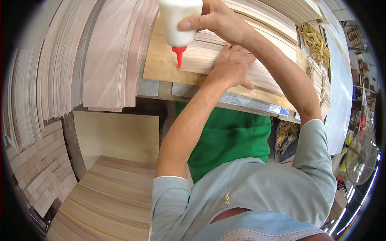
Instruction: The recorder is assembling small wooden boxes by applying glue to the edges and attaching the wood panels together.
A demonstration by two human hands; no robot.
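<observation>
My right hand (219,19) grips a white squeeze bottle (179,22) of glue, held upside down, its red nozzle (179,57) touching the edge of a stack of thin wood veneer strips (209,52). My left hand (233,64) lies flat, palm down, on those strips just right of the nozzle. The strips rest on a plywood board (161,64) on the workbench.
Large piles of veneer sheets (108,56) fan out at the left and top. More veneer stacks (108,197) lie below the bench at lower left. Rubber bands (315,40) sit at upper right, and a fan (362,156) stands at the far right.
</observation>
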